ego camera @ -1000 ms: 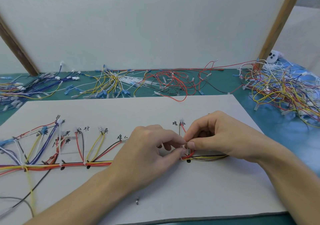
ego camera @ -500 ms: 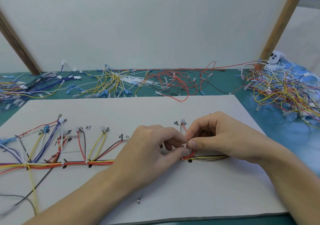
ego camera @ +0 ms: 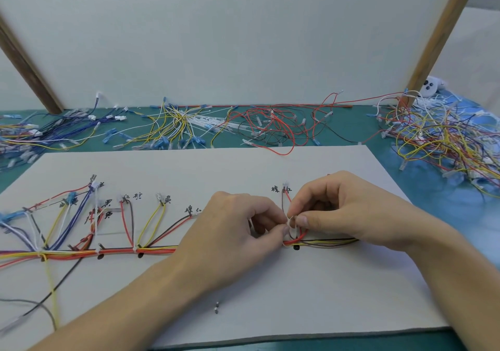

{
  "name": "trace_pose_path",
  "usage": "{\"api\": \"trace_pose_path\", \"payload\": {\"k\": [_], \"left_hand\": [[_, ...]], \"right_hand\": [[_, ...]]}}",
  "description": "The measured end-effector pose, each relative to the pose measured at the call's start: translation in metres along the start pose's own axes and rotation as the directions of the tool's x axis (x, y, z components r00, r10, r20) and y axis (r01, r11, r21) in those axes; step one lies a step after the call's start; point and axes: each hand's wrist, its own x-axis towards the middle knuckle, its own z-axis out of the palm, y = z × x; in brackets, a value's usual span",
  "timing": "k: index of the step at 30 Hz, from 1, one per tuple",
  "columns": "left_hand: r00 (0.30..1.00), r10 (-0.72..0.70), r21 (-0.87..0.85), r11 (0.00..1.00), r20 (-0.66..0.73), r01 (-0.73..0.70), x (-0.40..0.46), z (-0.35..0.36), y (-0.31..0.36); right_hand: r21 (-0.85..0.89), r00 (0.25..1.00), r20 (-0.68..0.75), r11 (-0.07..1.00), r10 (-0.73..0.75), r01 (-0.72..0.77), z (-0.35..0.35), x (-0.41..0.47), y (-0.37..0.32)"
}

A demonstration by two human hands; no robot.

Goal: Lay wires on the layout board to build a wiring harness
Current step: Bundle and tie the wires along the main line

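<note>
Where the green-covered desk meets the tall white backdrop panel, loose wires lie in heaps: a blue and yellow pile at the left, a yellow and white bunch with blue terminals beside it, a red and black tangle in the middle, and a big mixed heap of yellow, red and white wires at the right. Two slanted brown wooden struts lean against the panel. Nearer the person, a flat white layout board with handwritten labels covers most of the desk. Along it runs a horizontal trunk bundle of red, orange and yellow wires, tied at several points, with branches in blue, yellow, red and brown rising to the labelled spots. The trunk passes under the left hand and shows again as black, yellow and brown wires under the right hand. Both hands meet at the centre-right of the board, where a red and brown branch climbs to a labelled spot. Between them is a thin white cable tie looped at the bundle; the left fingers pinch one side of it with thumb and forefinger, and the right fingers, curled, pinch the other side. A small dark metal pin lies on the board near the front edge.
</note>
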Motion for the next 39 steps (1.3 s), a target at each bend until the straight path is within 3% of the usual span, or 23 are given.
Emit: {"api": "trace_pose_path", "payload": {"k": [8,39], "left_hand": [[0.998,0.04,0.012,0.999,-0.047,-0.039,-0.0003,-0.0006,0.0007],[0.991,0.13,0.062,0.99,-0.016,-0.129,0.0001,-0.0015,0.0036]], "right_hand": [[-0.013,1.0,-0.022,1.0,0.005,-0.005,0.0001,-0.0002,-0.0015],[0.023,1.0,0.003,1.0,-0.005,0.005,-0.0015,0.0001,-0.0005]]}}
